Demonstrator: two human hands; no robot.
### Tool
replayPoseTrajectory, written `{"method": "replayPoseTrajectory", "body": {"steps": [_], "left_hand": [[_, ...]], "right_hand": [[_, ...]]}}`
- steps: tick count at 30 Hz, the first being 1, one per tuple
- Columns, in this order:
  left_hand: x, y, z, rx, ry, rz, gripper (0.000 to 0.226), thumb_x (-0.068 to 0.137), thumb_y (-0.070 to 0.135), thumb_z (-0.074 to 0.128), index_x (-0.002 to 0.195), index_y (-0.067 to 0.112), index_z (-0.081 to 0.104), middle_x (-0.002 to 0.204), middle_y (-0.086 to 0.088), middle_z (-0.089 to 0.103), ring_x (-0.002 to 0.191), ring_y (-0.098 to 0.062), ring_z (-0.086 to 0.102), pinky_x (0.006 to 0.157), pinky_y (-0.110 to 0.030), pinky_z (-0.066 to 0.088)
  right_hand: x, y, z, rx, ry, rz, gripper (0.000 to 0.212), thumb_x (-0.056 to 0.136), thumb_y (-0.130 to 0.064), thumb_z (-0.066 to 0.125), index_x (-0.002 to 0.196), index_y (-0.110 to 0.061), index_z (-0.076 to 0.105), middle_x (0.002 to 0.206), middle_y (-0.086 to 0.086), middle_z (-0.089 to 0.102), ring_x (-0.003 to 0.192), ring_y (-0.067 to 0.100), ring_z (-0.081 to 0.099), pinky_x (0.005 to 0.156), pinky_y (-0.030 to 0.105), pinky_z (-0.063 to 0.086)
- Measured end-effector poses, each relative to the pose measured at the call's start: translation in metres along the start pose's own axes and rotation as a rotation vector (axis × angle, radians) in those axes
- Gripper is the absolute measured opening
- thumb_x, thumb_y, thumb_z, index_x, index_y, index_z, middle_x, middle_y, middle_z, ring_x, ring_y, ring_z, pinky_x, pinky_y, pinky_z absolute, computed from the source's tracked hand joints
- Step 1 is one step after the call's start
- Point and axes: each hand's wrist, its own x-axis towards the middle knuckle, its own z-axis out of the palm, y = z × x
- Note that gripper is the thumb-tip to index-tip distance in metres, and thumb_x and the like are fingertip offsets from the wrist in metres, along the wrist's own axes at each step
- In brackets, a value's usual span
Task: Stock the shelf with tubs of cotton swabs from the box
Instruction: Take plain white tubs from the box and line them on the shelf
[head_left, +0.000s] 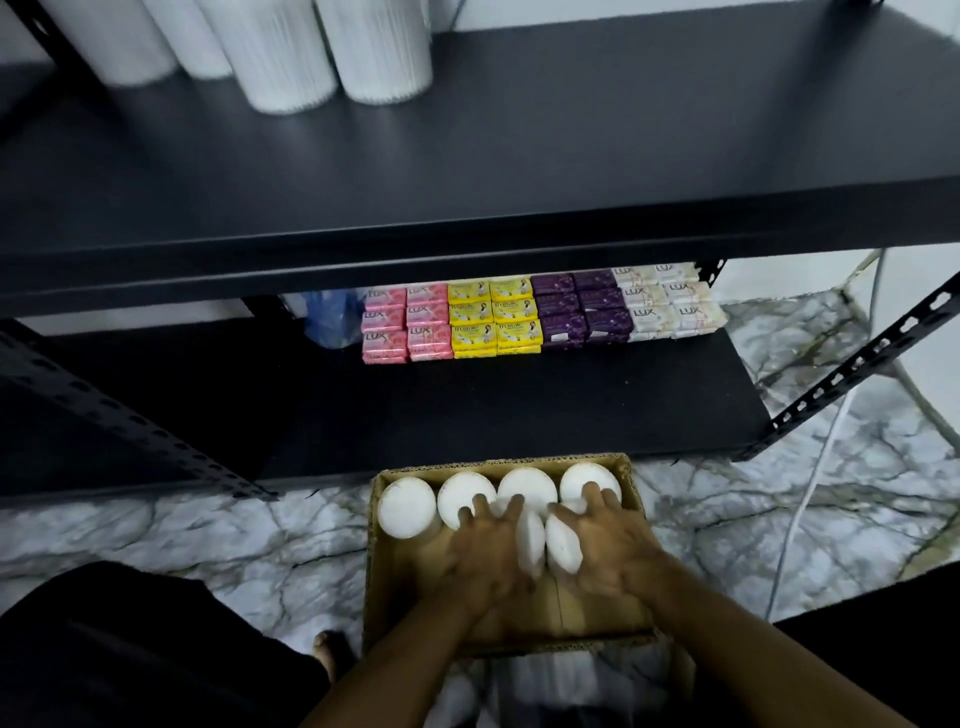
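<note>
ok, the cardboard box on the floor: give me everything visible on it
The cardboard box is brown corrugated card, open-topped, sitting on the marble-patterned floor just in front of the lower shelf. A row of four upright white-lidded tubs lines its far wall; its near-left part shows bare card. The left hand and right hand reach inside, each on a tilted tub. The near edge is blurred.
</note>
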Motion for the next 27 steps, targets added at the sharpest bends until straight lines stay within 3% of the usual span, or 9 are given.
{"method": "replayPoseTrajectory", "body": {"steps": [3, 7, 11, 14, 22, 27], "left_hand": [[-0.013, -0.013, -0.026, -0.015, 0.081, 0.015, 0.092, 0.071, 0.063, 0.059, 0.146, 0.037, 0.012, 0.142, -0.008, 0.037, 0.127, -0.032, 0.035, 0.101, -0.047, 0.039], [-0.036, -0.027, -0.078, -0.041, 0.104, 0.009, 0.099, 0.070, 0.059, 0.070, 0.149, 0.037, 0.014, 0.133, -0.008, 0.031, 0.123, -0.031, 0.038, 0.095, -0.041, 0.043], [-0.055, -0.045, -0.128, -0.033, 0.148, -0.008, 0.107, 0.063, 0.058, 0.074, 0.149, 0.041, 0.013, 0.128, -0.005, 0.031, 0.118, -0.029, 0.038, 0.093, -0.043, 0.047], [-0.072, -0.059, -0.164, 0.023, 0.199, -0.007, 0.108, 0.063, 0.061, 0.074, 0.150, 0.041, 0.013, 0.127, -0.006, 0.033, 0.117, -0.029, 0.040, 0.091, -0.042, 0.047], [-0.133, -0.092, -0.251, 0.064, 0.282, -0.019, 0.107, 0.056, 0.066, 0.073, 0.145, 0.047, 0.018, 0.118, -0.002, 0.036, 0.113, -0.027, 0.044, 0.091, -0.041, 0.048], [-0.172, -0.102, -0.301, 0.076, 0.318, -0.002, 0.105, 0.057, 0.063, 0.073, 0.144, 0.050, 0.017, 0.113, 0.005, 0.034, 0.109, -0.019, 0.042, 0.091, -0.035, 0.046]], "right_hand": [[0.000, -0.013, -0.032, -0.032, 0.034, -0.067, 0.083, 0.072, -0.054, 0.060, 0.143, -0.033, 0.022, 0.130, 0.005, 0.032, 0.120, 0.026, 0.033, 0.093, 0.040, 0.038], [-0.002, -0.030, -0.069, 0.000, 0.158, -0.143, 0.085, 0.065, -0.060, 0.062, 0.140, -0.041, 0.025, 0.119, 0.000, 0.031, 0.108, 0.022, 0.035, 0.077, 0.032, 0.036], [-0.006, -0.051, -0.111, 0.008, 0.200, -0.216, 0.092, 0.063, -0.064, 0.063, 0.143, -0.039, 0.024, 0.124, -0.001, 0.029, 0.112, 0.020, 0.033, 0.090, 0.033, 0.040], [-0.012, -0.072, -0.146, 0.010, 0.232, -0.262, 0.095, 0.061, -0.060, 0.065, 0.144, -0.039, 0.022, 0.126, 0.000, 0.028, 0.114, 0.020, 0.032, 0.089, 0.032, 0.040], [-0.037, -0.128, -0.218, 0.000, 0.410, -0.370, 0.078, 0.059, -0.062, 0.060, 0.129, -0.046, 0.030, 0.116, -0.006, 0.028, 0.113, 0.018, 0.033, 0.075, 0.028, 0.032], [-0.059, -0.157, -0.265, 0.000, 0.427, -0.398, 0.069, 0.057, -0.062, 0.056, 0.121, -0.047, 0.033, 0.110, -0.008, 0.030, 0.108, 0.016, 0.035, 0.078, 0.031, 0.039]]}}
